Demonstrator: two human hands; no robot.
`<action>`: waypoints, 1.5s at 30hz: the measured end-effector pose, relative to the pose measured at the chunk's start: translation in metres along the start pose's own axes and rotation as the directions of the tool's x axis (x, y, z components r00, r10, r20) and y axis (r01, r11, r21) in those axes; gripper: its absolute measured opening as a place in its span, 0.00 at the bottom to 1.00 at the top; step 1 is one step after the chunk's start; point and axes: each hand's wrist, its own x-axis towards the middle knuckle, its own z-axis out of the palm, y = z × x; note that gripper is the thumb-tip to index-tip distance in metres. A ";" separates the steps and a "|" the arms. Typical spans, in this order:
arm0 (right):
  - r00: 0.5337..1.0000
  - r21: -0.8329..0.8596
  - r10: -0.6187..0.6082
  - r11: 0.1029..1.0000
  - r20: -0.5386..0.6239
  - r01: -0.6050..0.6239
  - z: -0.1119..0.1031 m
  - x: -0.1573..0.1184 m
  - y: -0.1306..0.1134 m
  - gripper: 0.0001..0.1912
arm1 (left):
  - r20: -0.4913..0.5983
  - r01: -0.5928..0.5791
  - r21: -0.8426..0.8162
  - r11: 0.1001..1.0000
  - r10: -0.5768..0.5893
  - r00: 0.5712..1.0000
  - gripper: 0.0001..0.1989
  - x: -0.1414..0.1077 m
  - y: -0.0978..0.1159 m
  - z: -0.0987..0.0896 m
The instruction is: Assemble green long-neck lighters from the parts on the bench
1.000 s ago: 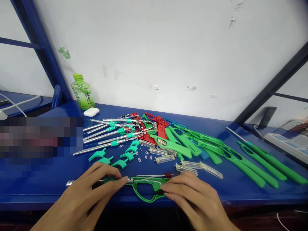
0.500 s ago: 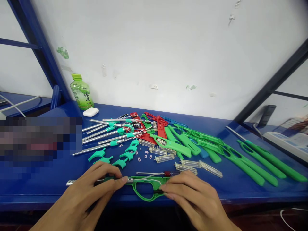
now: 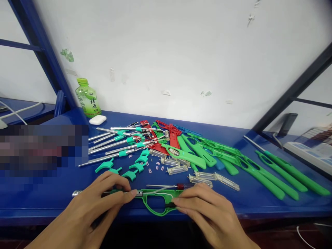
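At the table's front edge a green lighter casing half (image 3: 156, 212) lies open side up between my hands. My left hand (image 3: 109, 199) is closed around a metal lighter tube (image 3: 77, 193), whose near end sits at the casing's left end. My right hand (image 3: 207, 207) pinches a small black igniter part (image 3: 169, 205) at the casing's trigger loop and covers the casing's handle. A white wire (image 3: 166, 194) runs across the casing to this part. Just behind lies a screwdriver (image 3: 166, 186) with a red part on it, its right end hidden by my right hand.
Behind are metal tubes with wires (image 3: 109, 147), teal triggers (image 3: 105, 166), clear fuel tanks (image 3: 177, 170), tiny pink pieces (image 3: 157, 168), red casings (image 3: 174, 136) and green casings (image 3: 264, 178). A green tea bottle (image 3: 89, 100) and white earphone case (image 3: 98, 120) stand by the wall.
Both hands stay almost still on the lighter parts. The view has shifted very slightly; nothing was taken up or let go.
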 end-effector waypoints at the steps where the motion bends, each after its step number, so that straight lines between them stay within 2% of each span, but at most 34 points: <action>1: 1.000 0.000 -0.002 1.000 0.000 0.002 0.000 0.000 0.000 0.15 | 0.008 0.001 -0.008 1.000 -0.001 1.000 0.20 -0.001 0.000 0.000; 5: 1.000 0.006 0.003 1.000 0.006 -0.003 0.001 -0.001 0.001 0.15 | 0.048 0.028 -0.016 0.999 -0.027 0.998 0.19 -0.002 0.000 -0.001; 8: 1.000 0.006 0.008 1.000 0.007 -0.009 0.001 -0.001 0.001 0.15 | 0.039 0.031 -0.019 0.999 -0.031 0.999 0.19 -0.002 0.001 -0.002; 14: 1.000 0.000 0.008 1.000 0.007 -0.008 0.000 0.000 0.000 0.16 | 0.071 0.052 -0.008 0.999 -0.052 0.996 0.22 -0.003 0.004 -0.004; 19: 1.000 -0.004 0.006 1.000 0.002 -0.006 0.000 -0.002 0.000 0.16 | 0.038 0.045 -0.016 0.999 -0.044 0.998 0.22 0.000 0.004 -0.002; 27: 1.000 0.006 0.020 1.000 0.015 -0.020 0.001 -0.004 0.001 0.16 | 0.092 0.068 -0.031 0.997 -0.065 0.994 0.20 0.000 0.004 -0.004; 36: 1.000 0.011 0.024 1.000 0.015 -0.024 0.001 -0.004 0.001 0.16 | 0.064 0.110 -0.016 0.994 -0.109 0.992 0.17 0.003 0.001 -0.002; 45: 0.999 0.019 0.035 0.999 0.018 -0.036 -0.001 -0.003 0.000 0.16 | 0.015 0.154 0.098 0.983 -0.156 0.988 0.19 0.016 0.013 0.002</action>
